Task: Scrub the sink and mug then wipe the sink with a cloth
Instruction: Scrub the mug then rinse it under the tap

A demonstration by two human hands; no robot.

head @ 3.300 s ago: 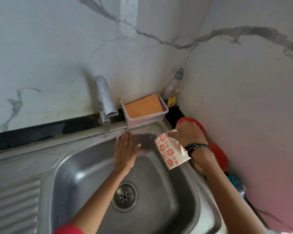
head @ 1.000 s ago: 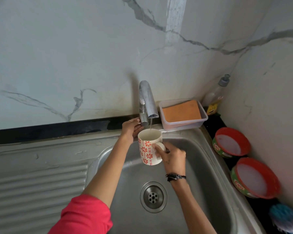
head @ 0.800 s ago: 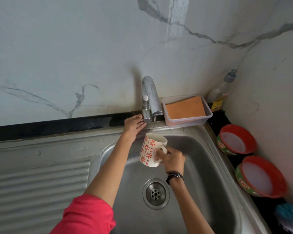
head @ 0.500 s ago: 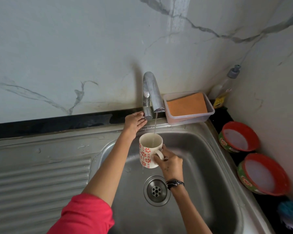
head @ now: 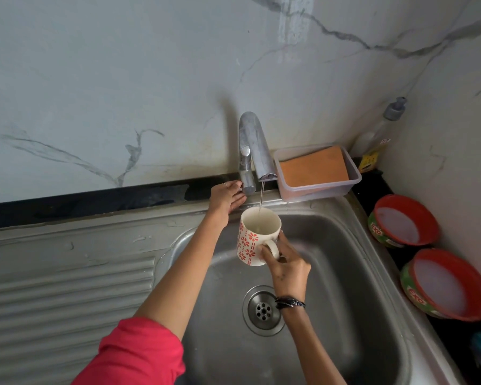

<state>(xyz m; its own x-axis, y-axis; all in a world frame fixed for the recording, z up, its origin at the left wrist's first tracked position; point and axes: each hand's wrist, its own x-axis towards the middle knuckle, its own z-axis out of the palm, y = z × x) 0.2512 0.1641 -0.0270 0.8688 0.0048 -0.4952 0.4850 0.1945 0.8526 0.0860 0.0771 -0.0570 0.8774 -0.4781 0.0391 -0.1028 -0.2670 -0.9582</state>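
1. Right hand (head: pixel 288 266): curled round the handle of the mug (head: pixel 257 236), gripping it and holding it upright above the sink (head: pixel 342 259) basin.
2. Mug: white with red flower print, mouth up, directly under the tap (head: pixel 254 151) spout; thin stream of water (head: pixel 261 197) falling into it.
3. Left hand (head: pixel 227 198): laid on the back rim of the sink, fingers straight and relaxed, fingertips touching the tap base; gripping nothing.
4. Drain (head: pixel 263 310): at the basin bottom, below and just in front of the mug.
5. Clear plastic tub (head: pixel 317 187) with an orange cloth (head: pixel 314 166) inside: just right of the tap, on the sink's back edge.
6. Soap bottle (head: pixel 378 137): in the corner behind the tub.
7. Two red-rimmed bowls (head: pixel 403 220) (head: pixel 447 284): on the dark tabletop (head: pixel 372 187) right of the sink, one behind the other.
8. Ribbed draining board (head: pixel 67 295): left of the basin.
9. Red sleeve (head: pixel 136 354): on the left arm, near the bottom edge.
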